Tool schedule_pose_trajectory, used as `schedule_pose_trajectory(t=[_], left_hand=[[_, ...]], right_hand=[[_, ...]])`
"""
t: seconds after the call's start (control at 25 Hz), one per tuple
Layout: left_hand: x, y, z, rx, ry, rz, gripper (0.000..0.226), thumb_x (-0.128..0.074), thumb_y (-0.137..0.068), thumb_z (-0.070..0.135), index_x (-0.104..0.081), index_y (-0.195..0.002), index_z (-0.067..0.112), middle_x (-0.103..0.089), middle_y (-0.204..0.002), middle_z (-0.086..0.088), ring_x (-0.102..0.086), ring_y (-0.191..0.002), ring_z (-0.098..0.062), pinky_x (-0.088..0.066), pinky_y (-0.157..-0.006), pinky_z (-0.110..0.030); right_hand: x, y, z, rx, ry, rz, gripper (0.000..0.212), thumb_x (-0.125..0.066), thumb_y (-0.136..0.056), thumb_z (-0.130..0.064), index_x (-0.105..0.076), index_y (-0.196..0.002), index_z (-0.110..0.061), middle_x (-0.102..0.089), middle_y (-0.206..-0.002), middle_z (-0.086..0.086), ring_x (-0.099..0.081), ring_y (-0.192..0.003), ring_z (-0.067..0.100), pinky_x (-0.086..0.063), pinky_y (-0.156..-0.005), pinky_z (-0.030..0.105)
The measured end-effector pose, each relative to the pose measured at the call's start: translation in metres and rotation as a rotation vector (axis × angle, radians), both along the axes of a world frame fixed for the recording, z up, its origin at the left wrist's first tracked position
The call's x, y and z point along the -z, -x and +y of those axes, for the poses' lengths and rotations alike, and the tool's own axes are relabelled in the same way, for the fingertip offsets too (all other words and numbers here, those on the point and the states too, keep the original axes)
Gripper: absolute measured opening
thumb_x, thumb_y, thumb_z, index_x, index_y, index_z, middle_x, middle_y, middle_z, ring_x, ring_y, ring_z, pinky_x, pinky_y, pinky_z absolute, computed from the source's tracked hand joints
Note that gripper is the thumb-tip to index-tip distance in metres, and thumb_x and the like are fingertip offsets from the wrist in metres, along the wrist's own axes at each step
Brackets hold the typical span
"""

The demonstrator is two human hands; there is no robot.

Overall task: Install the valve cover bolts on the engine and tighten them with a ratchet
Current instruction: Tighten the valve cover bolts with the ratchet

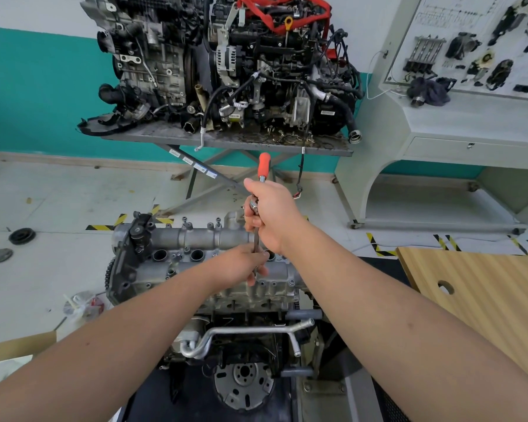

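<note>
Although the right hand [273, 213] covers the ratchet's [263, 169] head and the left hand [241, 264] hides where the extension bar [255, 243] meets the valve cover [214, 263], the tool's line can still be followed. The ratchet's orange handle points up and away from the person, and the bar below runs nearly upright down to the near right part of the engine [201, 287]. The right hand's fingers curl round the ratchet at its head, while the left hand pinches the bar low down; no bolt can be made out beneath them.
</note>
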State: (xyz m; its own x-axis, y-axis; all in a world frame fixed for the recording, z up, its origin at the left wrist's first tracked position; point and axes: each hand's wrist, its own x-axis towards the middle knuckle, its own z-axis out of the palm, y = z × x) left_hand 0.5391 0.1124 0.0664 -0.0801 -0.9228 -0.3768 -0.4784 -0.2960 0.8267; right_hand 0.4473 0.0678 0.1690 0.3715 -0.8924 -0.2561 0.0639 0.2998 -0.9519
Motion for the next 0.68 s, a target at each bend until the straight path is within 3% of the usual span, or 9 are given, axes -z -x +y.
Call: schedule_pose_trajectory(t=[0.28,0.48,0.64,0.68], left_hand=[[-0.0037,-0.0012,0.0051,0.024,-0.011,-0.023,0.031,-0.044,-0.098,0.05,-0.058,-0.104,0.023,-0.074,-0.086,0.014,-0.065,-0.069,-0.001,-0.045,-0.062,-0.029],[-0.0035,-0.0002,0.0071,0.018,0.013,0.008,0.029,-0.044,-0.1,0.048,-0.059,-0.106,0.023,-0.074,-0.091,0.015,-0.065,-0.068,-0.001,-0.043,-0.061,-0.029],[-0.0004,-0.0041,0.0065,0.028,-0.004,-0.056,0.036,-0.046,-0.095,0.053,-0.066,-0.098,0.024,-0.073,-0.099,0.0,-0.068,-0.086,-0.023,-0.05,-0.062,-0.035],[0.001,-0.0059,0.0064,0.042,0.003,-0.087,0.034,-0.048,-0.094,0.052,-0.066,-0.096,0.024,-0.073,-0.099,-0.003,-0.067,-0.082,-0.023,-0.05,-0.06,-0.034]], right_hand=[[0.0001,0.0041,0.0038,-0.021,-0.008,-0.02,0.019,-0.049,-0.103,-0.019,-0.038,-0.089,-0.013,-0.039,-0.056,0.005,-0.026,-0.033,0.011,-0.025,-0.053,0.031],[0.0017,0.0071,0.0027,-0.004,-0.013,-0.058,0.019,-0.048,-0.103,-0.018,-0.037,-0.089,-0.013,-0.034,-0.06,0.006,-0.029,-0.031,0.009,-0.024,-0.054,0.031],[0.0043,0.0094,-0.0001,-0.004,-0.006,-0.076,0.02,-0.049,-0.103,-0.018,-0.038,-0.087,-0.013,-0.035,-0.06,0.007,-0.029,-0.033,0.01,-0.024,-0.054,0.032],[0.0046,0.0101,-0.001,-0.007,-0.008,-0.081,0.021,-0.049,-0.103,-0.018,-0.037,-0.086,-0.013,-0.035,-0.059,0.006,-0.029,-0.034,0.011,-0.025,-0.054,0.032]])
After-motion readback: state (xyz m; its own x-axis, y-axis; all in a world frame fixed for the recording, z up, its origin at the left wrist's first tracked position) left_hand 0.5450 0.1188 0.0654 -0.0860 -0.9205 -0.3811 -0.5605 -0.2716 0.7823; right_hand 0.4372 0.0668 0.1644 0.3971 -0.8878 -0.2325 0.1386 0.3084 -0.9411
